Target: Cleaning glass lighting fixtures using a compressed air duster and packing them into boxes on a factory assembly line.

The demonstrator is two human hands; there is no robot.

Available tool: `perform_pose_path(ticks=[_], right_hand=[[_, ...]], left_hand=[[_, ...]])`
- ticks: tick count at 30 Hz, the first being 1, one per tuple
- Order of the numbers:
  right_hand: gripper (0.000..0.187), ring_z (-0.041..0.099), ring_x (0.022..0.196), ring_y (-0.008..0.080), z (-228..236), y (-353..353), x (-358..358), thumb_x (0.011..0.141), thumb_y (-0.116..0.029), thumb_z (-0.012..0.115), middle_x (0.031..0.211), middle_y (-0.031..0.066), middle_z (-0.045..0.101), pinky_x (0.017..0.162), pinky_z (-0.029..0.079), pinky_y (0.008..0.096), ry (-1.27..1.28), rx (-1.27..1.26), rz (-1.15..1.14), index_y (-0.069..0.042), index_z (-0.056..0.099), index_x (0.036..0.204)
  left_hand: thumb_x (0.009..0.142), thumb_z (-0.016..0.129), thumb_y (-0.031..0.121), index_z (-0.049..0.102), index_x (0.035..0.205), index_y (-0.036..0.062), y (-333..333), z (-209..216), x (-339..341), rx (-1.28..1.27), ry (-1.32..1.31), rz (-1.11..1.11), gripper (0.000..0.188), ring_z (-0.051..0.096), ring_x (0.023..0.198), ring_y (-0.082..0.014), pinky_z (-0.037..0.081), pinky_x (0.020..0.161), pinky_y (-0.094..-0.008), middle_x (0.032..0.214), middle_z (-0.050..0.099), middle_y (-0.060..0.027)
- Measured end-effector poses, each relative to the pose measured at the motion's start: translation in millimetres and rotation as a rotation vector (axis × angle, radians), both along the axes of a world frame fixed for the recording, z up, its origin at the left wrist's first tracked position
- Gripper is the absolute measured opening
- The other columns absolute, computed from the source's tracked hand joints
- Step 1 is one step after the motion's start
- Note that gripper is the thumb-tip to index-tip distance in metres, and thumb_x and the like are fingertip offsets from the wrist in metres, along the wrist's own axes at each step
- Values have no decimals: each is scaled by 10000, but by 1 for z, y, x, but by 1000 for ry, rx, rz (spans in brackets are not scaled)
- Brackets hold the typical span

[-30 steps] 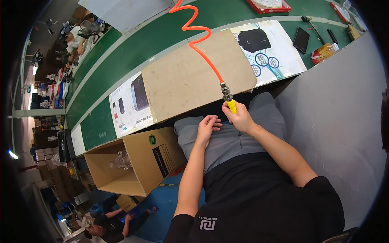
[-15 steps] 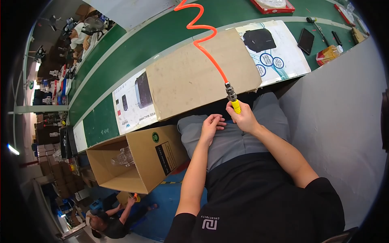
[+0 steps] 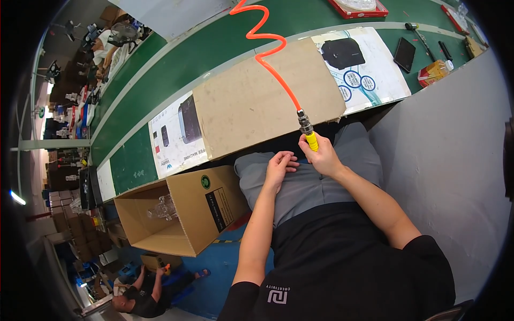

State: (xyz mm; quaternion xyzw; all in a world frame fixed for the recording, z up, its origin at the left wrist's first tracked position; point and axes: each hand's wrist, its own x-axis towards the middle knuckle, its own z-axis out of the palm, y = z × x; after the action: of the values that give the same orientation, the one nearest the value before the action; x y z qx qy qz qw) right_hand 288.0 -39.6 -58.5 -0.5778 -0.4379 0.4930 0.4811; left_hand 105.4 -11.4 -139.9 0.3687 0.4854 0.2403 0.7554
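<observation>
My right hand (image 3: 323, 159) grips a yellow-handled air tool (image 3: 311, 140) with a metal fitting, from which a coiled orange hose (image 3: 266, 48) runs up over the bench. The hand sits just below the bench edge, above my right thigh. My left hand (image 3: 278, 167) rests palm down on my grey trousers beside it, fingers loosely together, holding nothing. A flat brown cardboard sheet (image 3: 251, 99) lies on the bench right in front of both hands.
An open cardboard box (image 3: 182, 214) with clear plastic inside stands at my left. The green bench (image 3: 160, 69) carries printed sheets (image 3: 369, 67), a black phone (image 3: 404, 53), a red tray (image 3: 356, 8) and tools. Another person (image 3: 144, 291) crouches on the floor below left.
The view has shifted slightly; my right hand with the air tool stays near the bench edge and my left hand stays on my thigh. The person on the floor has moved a little.
</observation>
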Motion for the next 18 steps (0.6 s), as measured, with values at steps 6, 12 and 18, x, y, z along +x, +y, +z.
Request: perform_pose_path(ticks=[6, 12, 18], right_hand=[[146, 555, 610, 200, 1, 0, -1, 929, -150, 588, 702, 101, 575, 603, 447, 327, -11, 56, -22, -12, 545, 945], [262, 542, 595, 166, -3, -2, -2, 901, -113, 623, 702, 100, 579, 569, 427, 314, -22, 70, -67, -11, 492, 1104], [401, 487, 511, 55, -6, -2, -5, 908, -69, 611, 676, -7, 533, 461, 409, 224, -24, 159, -127, -24, 436, 1266]], left_hand=[[1002, 519, 201, 593, 1113, 19, 0, 0, 0, 7, -6, -4, 225, 665, 844, -179, 542, 707, -276, 1009, 654, -105], [1003, 512, 197, 593, 1109, 20, -1, 1, 0, 7, -12, -5, 221, 660, 850, -178, 539, 706, -276, 1011, 652, -103], [1005, 504, 192, 592, 1109, 20, 0, 2, -1, 5, -2, -6, 220, 657, 849, -178, 538, 707, -279, 1020, 648, -105]])
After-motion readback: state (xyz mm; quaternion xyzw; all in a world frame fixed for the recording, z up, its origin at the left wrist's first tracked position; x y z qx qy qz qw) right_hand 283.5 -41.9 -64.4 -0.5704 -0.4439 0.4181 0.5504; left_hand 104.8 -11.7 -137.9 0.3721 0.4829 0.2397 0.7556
